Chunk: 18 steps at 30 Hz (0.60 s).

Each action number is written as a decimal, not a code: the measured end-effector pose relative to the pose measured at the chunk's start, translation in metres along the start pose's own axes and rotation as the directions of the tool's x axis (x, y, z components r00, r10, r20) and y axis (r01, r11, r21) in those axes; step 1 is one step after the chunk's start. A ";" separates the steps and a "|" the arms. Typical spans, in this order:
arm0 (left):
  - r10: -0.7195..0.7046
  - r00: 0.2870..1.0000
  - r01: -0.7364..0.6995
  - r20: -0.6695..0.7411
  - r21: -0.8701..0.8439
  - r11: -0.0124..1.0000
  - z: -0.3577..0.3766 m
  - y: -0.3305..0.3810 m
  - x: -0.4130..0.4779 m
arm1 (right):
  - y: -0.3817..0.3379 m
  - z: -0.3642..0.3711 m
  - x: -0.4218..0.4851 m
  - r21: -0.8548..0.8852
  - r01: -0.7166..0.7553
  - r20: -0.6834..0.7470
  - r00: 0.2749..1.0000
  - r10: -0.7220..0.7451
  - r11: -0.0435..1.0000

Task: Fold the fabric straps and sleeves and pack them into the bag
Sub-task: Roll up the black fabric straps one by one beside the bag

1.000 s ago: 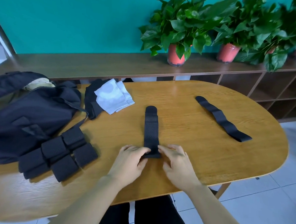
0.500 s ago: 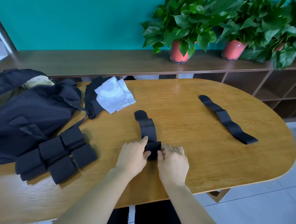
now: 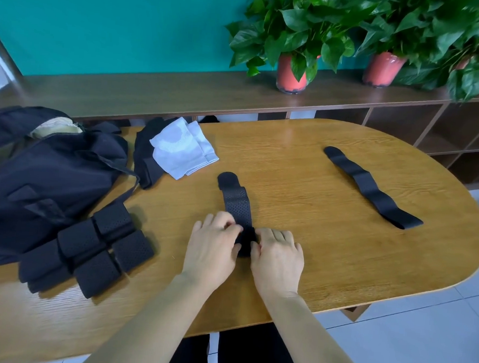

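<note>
Head view: left hand (image 3: 213,244) & right hand (image 3: 277,255) both pinch the rolled near end of the perforated black strap (image 3: 237,202), mid desk (image 3: 302,185). 2nd strap (image 3: 372,189) lies flat far right; bag (image 3: 44,186) at left.

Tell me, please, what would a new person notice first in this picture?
First, the left hand and right hand at the table's near edge, rolling up a perforated black strap. Next, the black bag at far left, with rolled straps beside it.
</note>
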State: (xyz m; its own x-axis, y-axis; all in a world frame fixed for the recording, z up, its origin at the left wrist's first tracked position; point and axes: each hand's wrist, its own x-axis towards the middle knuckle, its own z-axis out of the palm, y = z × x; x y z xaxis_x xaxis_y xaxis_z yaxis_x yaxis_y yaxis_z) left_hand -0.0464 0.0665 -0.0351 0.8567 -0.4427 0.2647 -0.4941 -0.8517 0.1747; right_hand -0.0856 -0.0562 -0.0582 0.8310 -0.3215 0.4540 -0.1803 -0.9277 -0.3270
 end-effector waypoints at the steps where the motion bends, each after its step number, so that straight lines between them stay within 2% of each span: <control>1: 0.049 0.999 -0.049 0.008 0.006 0.999 0.001 0.000 -0.001 | 0.000 0.001 0.000 -0.006 0.016 -0.004 1.000 -0.016 1.000; 3: 0.086 0.995 -0.085 0.050 -0.019 0.996 0.003 0.000 -0.004 | 0.001 0.003 -0.001 -0.016 0.059 -0.013 0.998 -0.059 0.998; 8: 0.086 0.982 -0.064 0.167 -0.137 0.989 -0.001 -0.010 -0.009 | 0.010 0.004 -0.003 0.005 0.194 -0.035 0.980 -0.194 0.981; 10: 0.114 0.972 -0.077 0.207 -0.179 0.981 -0.004 -0.018 -0.011 | 0.013 -0.005 -0.008 0.041 0.262 0.041 0.964 -0.263 0.964; 14: 0.172 0.960 -0.103 0.221 -0.291 0.951 -0.010 -0.029 -0.022 | 0.022 -0.020 -0.017 0.116 0.411 0.186 0.885 -0.427 0.904; 16: 0.151 0.967 -0.065 0.203 -0.377 0.924 -0.015 -0.030 -0.027 | 0.025 -0.018 -0.018 0.165 0.413 0.179 0.880 -0.439 0.896; 18: 0.071 0.976 0.041 0.208 -0.491 0.870 -0.020 -0.029 -0.029 | 0.025 -0.015 -0.018 0.230 0.354 0.147 0.908 -0.392 0.906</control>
State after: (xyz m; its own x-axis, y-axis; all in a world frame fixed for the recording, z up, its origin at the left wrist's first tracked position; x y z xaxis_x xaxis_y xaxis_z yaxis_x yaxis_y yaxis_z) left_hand -0.0598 0.1096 -0.0286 0.8317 -0.5504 0.0738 -0.4674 -0.6219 0.6283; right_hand -0.1134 -0.0761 -0.0621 0.9025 0.0998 0.4190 0.2523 -0.9109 -0.3265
